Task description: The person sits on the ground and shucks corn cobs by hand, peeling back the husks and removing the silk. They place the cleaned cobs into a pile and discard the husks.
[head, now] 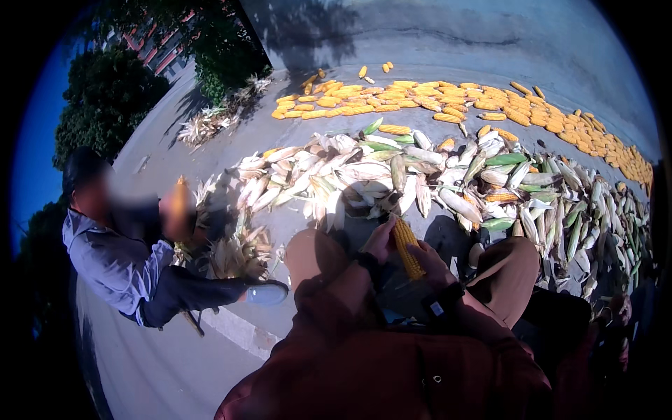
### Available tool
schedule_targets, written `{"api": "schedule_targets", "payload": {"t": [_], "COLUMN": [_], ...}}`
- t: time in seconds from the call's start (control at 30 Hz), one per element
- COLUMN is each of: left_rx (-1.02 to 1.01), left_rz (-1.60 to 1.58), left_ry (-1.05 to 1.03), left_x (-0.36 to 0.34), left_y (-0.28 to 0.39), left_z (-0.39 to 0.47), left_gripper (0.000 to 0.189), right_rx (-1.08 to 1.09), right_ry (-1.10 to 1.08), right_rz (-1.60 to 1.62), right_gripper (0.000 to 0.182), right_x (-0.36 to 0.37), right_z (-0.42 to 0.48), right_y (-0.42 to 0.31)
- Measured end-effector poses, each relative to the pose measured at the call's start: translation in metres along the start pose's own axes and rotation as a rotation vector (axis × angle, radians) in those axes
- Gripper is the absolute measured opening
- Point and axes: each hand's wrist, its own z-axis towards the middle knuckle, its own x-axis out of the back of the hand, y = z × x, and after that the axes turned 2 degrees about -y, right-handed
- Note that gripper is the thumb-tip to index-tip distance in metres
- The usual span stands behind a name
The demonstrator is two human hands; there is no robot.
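Between my knees, a bare yellow corn cob [407, 248] is held in both hands, tilted, its kernels showing. My left hand [380, 240] grips it near its upper end, fingers partly hidden in shadow. Lower down, my right hand [429, 265] closes on its other side. Just beyond my hands lies a broad heap of corn ears in pale, dry husks [362, 173], a few with green husks [505, 159]. Behind the heap, husked yellow cobs [399, 97] form a long band on the concrete.
On the left a co-worker [113, 262] sits on a low stool, holding a yellow cob [180, 199]. Loose husks [239, 252] lie between us. Another husk pile [205, 126] is farther back, near trees. A grey wall [446, 31] stands behind the cobs.
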Motion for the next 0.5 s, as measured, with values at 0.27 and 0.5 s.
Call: {"api": "schedule_targets", "payload": {"t": [0.27,0.5], "left_rx": [-0.082,0.032], "left_rz": [0.031,-0.006], "left_ry": [0.098,0.039], "left_x": [0.003,-0.003], "left_y": [0.008,0.009], "left_z": [-0.002,0.000], "left_gripper": [0.035,0.036], "right_rx": [0.028,0.126], "right_ry": [-0.001,0.111], "right_rz": [-0.047,-0.228], "right_gripper": [0.051,0.052], "right_x": [0.012,0.012], "right_z": [0.012,0.015], "right_y": [0.013,0.010]}}
